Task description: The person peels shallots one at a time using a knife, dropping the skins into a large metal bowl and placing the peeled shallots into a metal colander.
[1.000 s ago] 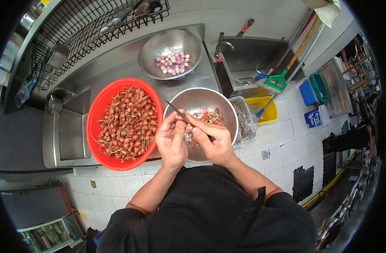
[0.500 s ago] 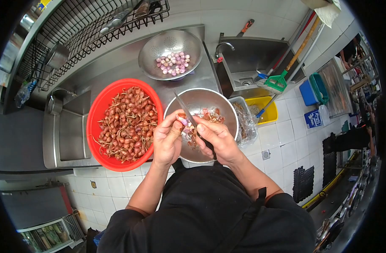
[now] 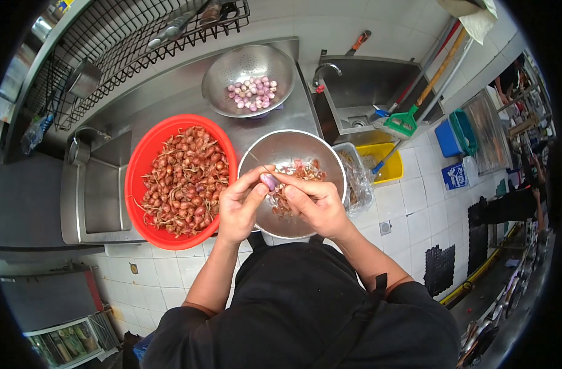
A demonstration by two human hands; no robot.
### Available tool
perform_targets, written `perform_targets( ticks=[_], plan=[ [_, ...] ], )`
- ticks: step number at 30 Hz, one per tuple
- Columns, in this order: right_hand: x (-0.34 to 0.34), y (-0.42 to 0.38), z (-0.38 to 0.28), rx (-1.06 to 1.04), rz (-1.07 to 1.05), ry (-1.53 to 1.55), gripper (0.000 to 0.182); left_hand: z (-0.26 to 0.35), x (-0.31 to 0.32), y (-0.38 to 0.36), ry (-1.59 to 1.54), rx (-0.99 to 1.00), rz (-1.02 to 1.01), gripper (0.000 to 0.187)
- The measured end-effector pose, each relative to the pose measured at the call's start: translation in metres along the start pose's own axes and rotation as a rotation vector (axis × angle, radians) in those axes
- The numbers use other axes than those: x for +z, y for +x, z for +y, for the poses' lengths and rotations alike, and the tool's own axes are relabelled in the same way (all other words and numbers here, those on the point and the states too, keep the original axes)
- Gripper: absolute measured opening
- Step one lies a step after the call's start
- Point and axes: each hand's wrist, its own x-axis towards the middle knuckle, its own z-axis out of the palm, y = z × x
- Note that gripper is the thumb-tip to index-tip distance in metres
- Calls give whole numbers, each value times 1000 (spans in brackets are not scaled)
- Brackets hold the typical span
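Note:
My left hand (image 3: pixel 239 212) is closed, pinching a purple shallot (image 3: pixel 269 181) between thumb and fingertips. Close against it, my right hand (image 3: pixel 321 209) is closed on a knife (image 3: pixel 256 159), whose thin blade shows edge-on beyond the fingers; its handle is hidden. Both hands are over the near part of a steel bowl (image 3: pixel 250 144) that contains reddish skins and trimmings (image 3: pixel 302 169). To the left, a red tub (image 3: pixel 133 184) is full of unpeeled shallots (image 3: pixel 185 181) with roots and dry stems. Behind, a steel colander (image 3: pixel 216 74) holds peeled shallots (image 3: pixel 253 92).
A steel counter (image 3: pixel 170 104) carries the vessels, with a basin (image 3: pixel 106 200) at left and a sink (image 3: pixel 367 80) at right. A plastic container (image 3: pixel 357 178) of scraps and a yellow bin (image 3: pixel 388 161) stand right. A wire rack (image 3: pixel 127 55) hangs above. Another person's arm shows far right.
The knife has turned from showing its broad blade to nearly edge-on. The shallot now shows a smooth purple side, where brown skin was visible before.

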Motion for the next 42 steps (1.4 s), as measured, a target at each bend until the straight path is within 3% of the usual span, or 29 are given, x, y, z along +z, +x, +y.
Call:
perform_targets(
  ticks=[2, 5, 11, 17, 25, 33, 35, 38, 42],
  plan=[
    [0, 0, -2, 106, -6, 210, 34, -1, 0, 0, -82, -34, -3, 32],
    [3, 1, -4, 79, 27, 107, 34, 0, 2, 2, -173, -66, -6, 34],
    [6, 1, 1, 6, 24, 39, 34, -9, -6, -1, 58, -68, 11, 34],
    [8, 0, 1, 54, 102, 83, 34, -9, 0, -1, -63, -34, 7, 29],
    [5, -1, 1, 31, 146, 82, 33, 3, 6, 1, -330, -155, 57, 37],
    [-2, 3, 7, 71, 248, 144, 33, -12, -4, 1, -285, -104, 59, 31],
    [-5, 6, 10, -1, 260, 7, 35, -12, -4, 0, -297, -107, 72, 31],
    [0, 1, 1, -142, 175, -222, 38, -11, -3, -1, -185, -69, 93, 32],
    [2, -7, -3, -35, -1, -163, 43, -4, -3, -2, -67, -18, 88, 30]
  ],
)
